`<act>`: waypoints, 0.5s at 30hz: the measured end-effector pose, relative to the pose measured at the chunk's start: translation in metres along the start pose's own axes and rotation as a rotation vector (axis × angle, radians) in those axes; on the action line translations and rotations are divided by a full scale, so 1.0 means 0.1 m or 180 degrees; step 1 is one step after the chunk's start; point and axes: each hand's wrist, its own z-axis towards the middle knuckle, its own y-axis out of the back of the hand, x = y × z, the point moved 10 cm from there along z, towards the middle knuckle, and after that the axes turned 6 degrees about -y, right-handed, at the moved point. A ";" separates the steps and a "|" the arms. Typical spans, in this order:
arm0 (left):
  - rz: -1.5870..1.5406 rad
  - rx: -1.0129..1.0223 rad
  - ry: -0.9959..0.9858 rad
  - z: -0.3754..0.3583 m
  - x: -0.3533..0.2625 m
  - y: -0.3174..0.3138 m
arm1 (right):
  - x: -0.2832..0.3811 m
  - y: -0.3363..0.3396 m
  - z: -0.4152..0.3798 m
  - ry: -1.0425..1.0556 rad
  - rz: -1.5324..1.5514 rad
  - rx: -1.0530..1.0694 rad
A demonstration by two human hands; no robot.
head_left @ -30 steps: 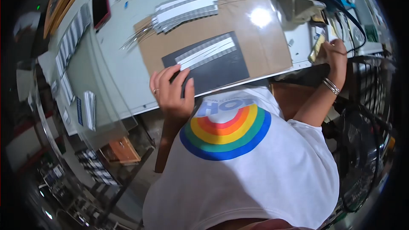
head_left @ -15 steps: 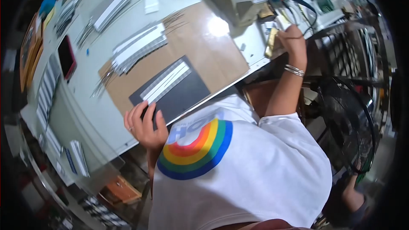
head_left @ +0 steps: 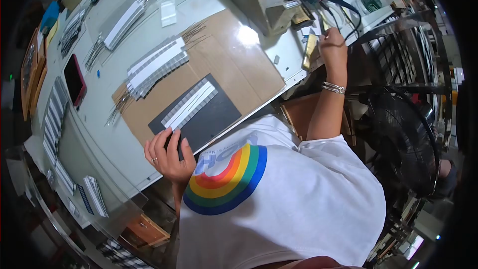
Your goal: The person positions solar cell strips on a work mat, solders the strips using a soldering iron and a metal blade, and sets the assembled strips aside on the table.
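My left hand [head_left: 172,158] rests at the near left corner of a flat black board [head_left: 211,114], fingers apart and tips at the end of a grey-and-white strip piece [head_left: 190,104] lying on it. To the right, at the table's edge, my right hand [head_left: 332,45] is closed with its fingers bent together. Whatever it holds, if anything, cannot be made out. Just left of it is a gold-coloured block [head_left: 309,51], and a dark cable [head_left: 351,7] loops above. A stack of grey-and-white strips with thin wire ends [head_left: 158,67] lies beyond the board on brown cardboard [head_left: 239,60].
A beige machine [head_left: 254,0] stands at the back. On the left lie a phone [head_left: 74,79] and another wired strip bundle [head_left: 122,25]. A black fan [head_left: 401,142] stands close on the right, with a person's arm partly visible behind it.
The whole view has shifted slightly left. My left hand stays at the board's corner, and my right hand remains beside the gold-coloured block.
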 end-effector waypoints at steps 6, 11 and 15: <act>-0.0129 0.0228 0.0231 0.05 0.04 0.02 | 0.17 0.28 -0.17 0.0158 0.0155 -0.0101; -0.0237 0.0354 0.0258 0.04 0.02 0.02 | 0.38 0.70 -0.69 0.0476 0.1859 -0.0151; -0.0208 0.0772 0.0048 0.09 -0.06 -0.06 | 0.87 0.65 -1.33 0.0604 0.3508 0.0950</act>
